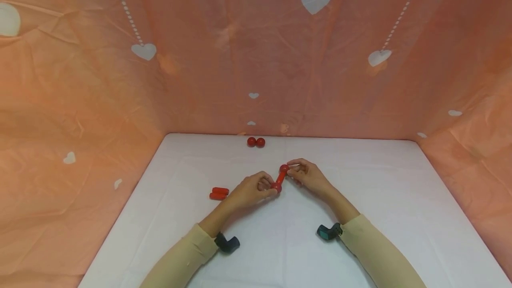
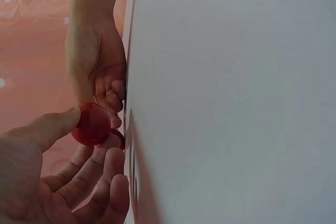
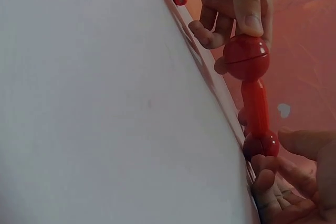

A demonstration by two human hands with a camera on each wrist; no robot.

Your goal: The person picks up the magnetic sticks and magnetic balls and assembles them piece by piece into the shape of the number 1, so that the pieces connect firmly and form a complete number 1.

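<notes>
Two glossy red balls joined by a red rod (image 1: 281, 178) form a dumbbell-shaped piece, held slanted between both hands over the table. My left hand (image 1: 249, 190) pinches the nearer ball (image 2: 93, 124) between thumb and fingers. At the farther ball (image 3: 261, 145), my right hand (image 1: 313, 179) has its thumb on one side and fingertips on the other. The right wrist view shows the whole piece, with a dark seam around the ball in the left hand. In the left wrist view that ball hides most of the rod.
Two more red balls (image 1: 256, 142) sit side by side near the back edge of the white table (image 1: 360, 168). Two loose red rods (image 1: 219, 194) lie next to each other left of my left hand. An orange cloth (image 1: 272, 66) with white hearts hangs around the table.
</notes>
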